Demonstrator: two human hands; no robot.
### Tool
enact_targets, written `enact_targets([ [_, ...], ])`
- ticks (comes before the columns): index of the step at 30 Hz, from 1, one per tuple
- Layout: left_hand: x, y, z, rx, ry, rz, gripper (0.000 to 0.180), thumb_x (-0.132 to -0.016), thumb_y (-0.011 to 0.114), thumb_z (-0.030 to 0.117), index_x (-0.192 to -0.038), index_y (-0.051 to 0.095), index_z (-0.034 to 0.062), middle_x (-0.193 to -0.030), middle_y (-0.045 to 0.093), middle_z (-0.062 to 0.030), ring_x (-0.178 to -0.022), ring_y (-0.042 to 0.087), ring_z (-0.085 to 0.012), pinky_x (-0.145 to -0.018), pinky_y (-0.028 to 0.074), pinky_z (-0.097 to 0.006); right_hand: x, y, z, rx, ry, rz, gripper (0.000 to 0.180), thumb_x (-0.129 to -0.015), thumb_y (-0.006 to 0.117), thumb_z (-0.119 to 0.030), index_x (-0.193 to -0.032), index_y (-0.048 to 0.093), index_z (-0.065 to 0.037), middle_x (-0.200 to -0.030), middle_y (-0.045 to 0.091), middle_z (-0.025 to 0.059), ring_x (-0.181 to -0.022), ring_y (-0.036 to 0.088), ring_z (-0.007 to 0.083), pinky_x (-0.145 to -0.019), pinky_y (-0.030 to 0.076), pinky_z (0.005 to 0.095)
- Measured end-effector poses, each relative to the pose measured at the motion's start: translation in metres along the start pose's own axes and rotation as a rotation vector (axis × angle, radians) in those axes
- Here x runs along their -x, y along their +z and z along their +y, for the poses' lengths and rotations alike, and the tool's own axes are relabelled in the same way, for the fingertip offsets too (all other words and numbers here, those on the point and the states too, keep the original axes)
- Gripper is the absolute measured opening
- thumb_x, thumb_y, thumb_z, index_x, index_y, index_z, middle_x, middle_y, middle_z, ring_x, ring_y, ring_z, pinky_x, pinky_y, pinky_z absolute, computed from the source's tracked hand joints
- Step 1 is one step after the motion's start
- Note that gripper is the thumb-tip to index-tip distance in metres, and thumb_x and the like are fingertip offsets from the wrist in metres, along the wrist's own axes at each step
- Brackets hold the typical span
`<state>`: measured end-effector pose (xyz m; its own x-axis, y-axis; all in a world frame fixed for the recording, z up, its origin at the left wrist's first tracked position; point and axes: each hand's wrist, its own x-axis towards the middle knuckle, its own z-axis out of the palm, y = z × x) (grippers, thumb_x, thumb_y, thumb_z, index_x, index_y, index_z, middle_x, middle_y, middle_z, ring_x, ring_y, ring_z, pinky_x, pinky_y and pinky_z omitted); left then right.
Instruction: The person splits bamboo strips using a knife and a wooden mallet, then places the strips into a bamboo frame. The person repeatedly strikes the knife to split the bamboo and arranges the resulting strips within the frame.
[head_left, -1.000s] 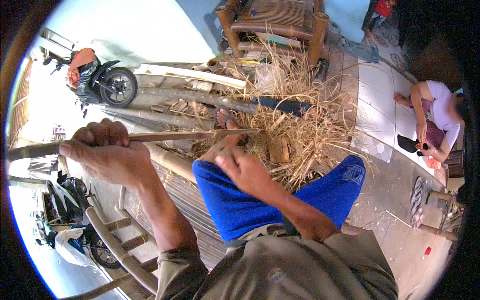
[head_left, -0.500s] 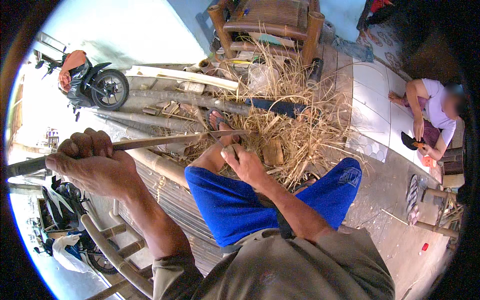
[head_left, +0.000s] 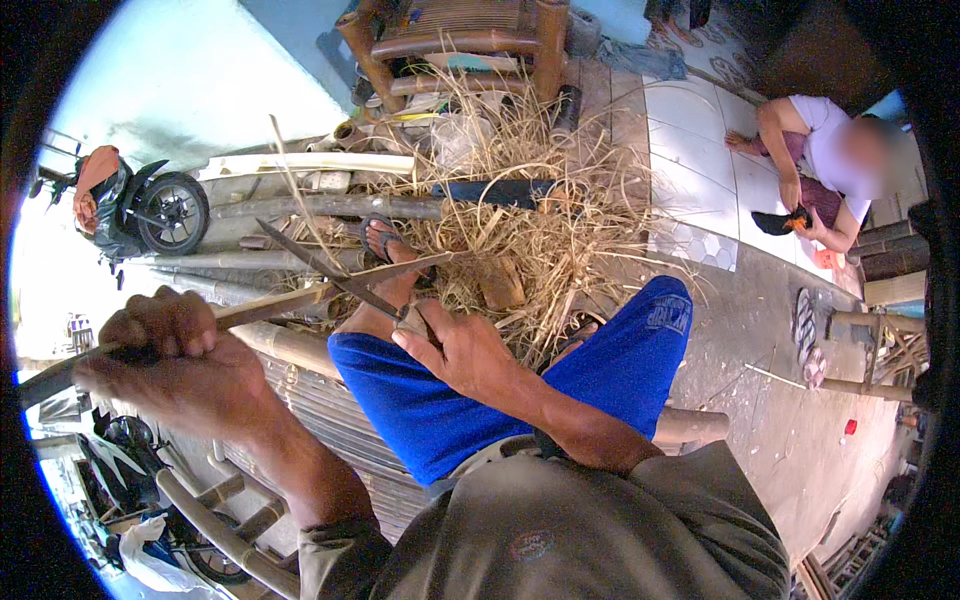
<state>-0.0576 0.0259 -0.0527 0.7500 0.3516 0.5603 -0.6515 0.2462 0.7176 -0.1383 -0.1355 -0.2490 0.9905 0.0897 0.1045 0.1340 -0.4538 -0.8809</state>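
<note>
My left hand is closed around a long bamboo strip, which slants across in front of me, its far end near my right hand's side. In my right hand is a knife, gripped by its wooden handle. The blade points up and left and crosses the strip between my two hands. A thin curl of shaving rises from the strip beside the blade. Blur softens my left hand.
A heap of bamboo shavings covers the floor before my feet, with a dark blue sheath-like thing on it. Bamboo poles lie to the left. A motorcycle stands beyond; a person sits at right.
The knife blade has moved left along the strip toward my left hand, and a shaving now stands up from it. The whole view has shifted, so the surroundings sit further left and higher.
</note>
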Motion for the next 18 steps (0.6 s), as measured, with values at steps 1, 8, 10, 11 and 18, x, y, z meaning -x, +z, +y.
enact_targets([
  [1, 0.000, 0.007, 0.005, -0.005, 0.023, -0.062, 0.059, -0.103, 0.033, 0.058, -0.068, 0.045, 0.0130, -0.057, 0.034, 0.0018, -0.046, 0.025, -0.0079, -0.038, 0.019, -0.022, 0.005, -0.003, -0.001, -0.001, 0.034, 0.006, 0.043, -0.097, 0.055, -0.046, -0.104, 0.054, -0.003, -0.073, 0.064, 0.0246, -0.073, 0.066, 0.0454, -0.060, 0.051, 0.0517],
  [8, 0.043, 0.048, -0.057, -0.329, -0.066, 0.201, 0.054, -0.103, 0.031, 0.059, -0.076, 0.040, 0.0132, -0.060, 0.032, 0.0022, -0.050, 0.029, -0.0089, -0.042, 0.023, -0.024, 0.006, -0.004, 0.025, 0.082, 0.242, 0.069, 0.041, -0.099, 0.053, -0.045, -0.101, 0.055, -0.004, -0.074, 0.064, 0.0249, -0.072, 0.066, 0.0449, -0.059, 0.051, 0.0512],
  [10, 0.045, 0.050, -0.060, -0.307, -0.037, 0.181, 0.054, -0.103, 0.035, 0.058, -0.072, 0.038, 0.0139, -0.059, 0.031, 0.0021, -0.049, 0.028, -0.0087, -0.042, 0.022, -0.024, 0.006, -0.004, 0.029, -0.205, 0.152, 0.073, 0.045, -0.099, 0.052, -0.047, -0.099, 0.056, -0.003, -0.067, 0.062, 0.0199, -0.062, 0.064, 0.0397, -0.055, 0.051, 0.0478],
  [11, 0.043, 0.049, -0.055, -0.296, -0.040, 0.183, 0.054, -0.103, 0.037, 0.057, -0.070, 0.037, 0.0143, -0.058, 0.031, 0.0021, -0.049, 0.028, -0.0086, -0.042, 0.021, -0.024, 0.006, -0.004, 0.028, -0.391, 0.284, -0.014, 0.047, -0.098, 0.052, -0.049, -0.103, 0.058, -0.003, -0.062, 0.061, 0.0150, -0.056, 0.064, 0.0342, -0.052, 0.052, 0.0459],
  [18, 0.035, 0.056, -0.038, -0.255, -0.057, 0.159, 0.056, -0.101, 0.042, 0.058, -0.069, 0.036, 0.0135, -0.058, 0.031, 0.0023, -0.048, 0.027, -0.0082, -0.041, 0.021, -0.025, 0.014, -0.009, 0.026, -0.115, 0.211, 0.097, 0.049, -0.099, 0.051, -0.048, -0.100, 0.056, 0.001, -0.070, 0.061, 0.0258, -0.067, 0.062, 0.0481, -0.060, 0.049, 0.0502],
])
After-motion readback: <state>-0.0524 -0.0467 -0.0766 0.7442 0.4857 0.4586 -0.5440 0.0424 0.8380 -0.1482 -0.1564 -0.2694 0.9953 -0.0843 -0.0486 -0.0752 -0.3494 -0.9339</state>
